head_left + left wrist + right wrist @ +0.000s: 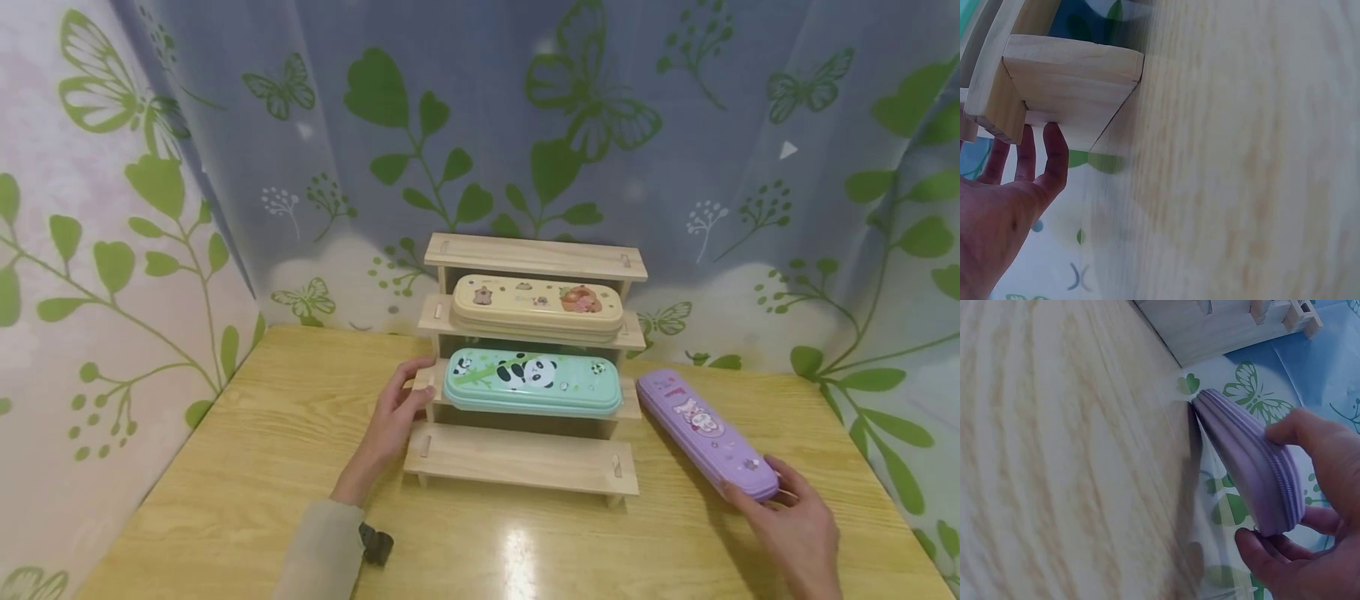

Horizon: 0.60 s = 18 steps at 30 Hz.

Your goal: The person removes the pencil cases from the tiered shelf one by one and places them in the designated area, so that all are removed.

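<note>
A stepped wooden shelf stands on the table with its tiers rising to the back. My left hand grips its left side; in the left wrist view, bent fingers reach against the wooden side panel. My right hand holds the near end of a purple pencil case, thumb on one side and fingers on the other. That case has a zip and slants to the right of the shelf, near end raised. A mint-green panda pencil case lies on one tier, a cream-yellow pencil case on the tier above.
The top tier and bottom tier are bare. A wood-grain table lies beneath everything. Cloth with leaves and butterflies hangs behind and at both sides. A small black device sits at my left wrist.
</note>
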Motion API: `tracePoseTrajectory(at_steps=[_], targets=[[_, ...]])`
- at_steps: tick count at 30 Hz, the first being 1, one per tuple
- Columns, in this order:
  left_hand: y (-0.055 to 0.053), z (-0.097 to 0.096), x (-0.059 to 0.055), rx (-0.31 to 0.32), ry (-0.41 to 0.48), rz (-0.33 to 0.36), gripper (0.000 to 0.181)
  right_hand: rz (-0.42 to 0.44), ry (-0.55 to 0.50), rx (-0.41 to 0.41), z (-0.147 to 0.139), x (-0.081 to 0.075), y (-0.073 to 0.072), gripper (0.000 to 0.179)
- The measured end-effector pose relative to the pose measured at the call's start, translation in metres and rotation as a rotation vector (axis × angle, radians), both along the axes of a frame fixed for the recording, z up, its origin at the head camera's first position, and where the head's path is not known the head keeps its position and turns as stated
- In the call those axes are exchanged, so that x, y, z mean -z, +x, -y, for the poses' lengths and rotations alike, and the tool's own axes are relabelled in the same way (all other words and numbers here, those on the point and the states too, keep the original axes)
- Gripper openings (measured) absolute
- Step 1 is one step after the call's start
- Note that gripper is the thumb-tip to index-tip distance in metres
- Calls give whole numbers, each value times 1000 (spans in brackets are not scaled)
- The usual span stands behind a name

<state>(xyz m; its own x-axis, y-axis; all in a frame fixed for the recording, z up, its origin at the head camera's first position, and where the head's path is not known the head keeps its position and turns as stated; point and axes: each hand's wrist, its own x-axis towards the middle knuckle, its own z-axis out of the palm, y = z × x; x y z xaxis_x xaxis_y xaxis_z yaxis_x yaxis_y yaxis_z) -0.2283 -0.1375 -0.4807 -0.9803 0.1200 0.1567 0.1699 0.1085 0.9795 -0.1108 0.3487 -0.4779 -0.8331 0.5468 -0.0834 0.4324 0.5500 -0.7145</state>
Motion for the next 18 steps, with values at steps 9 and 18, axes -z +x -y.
tracePoseTrajectory(at_steps=[9, 18], targets=[[0, 1, 1, -2, -10, 3, 41, 115, 12, -159, -7, 0, 1, 97], [0, 0, 0, -5, -19, -2, 41, 85, 128, -125, 3, 3, 1, 92]])
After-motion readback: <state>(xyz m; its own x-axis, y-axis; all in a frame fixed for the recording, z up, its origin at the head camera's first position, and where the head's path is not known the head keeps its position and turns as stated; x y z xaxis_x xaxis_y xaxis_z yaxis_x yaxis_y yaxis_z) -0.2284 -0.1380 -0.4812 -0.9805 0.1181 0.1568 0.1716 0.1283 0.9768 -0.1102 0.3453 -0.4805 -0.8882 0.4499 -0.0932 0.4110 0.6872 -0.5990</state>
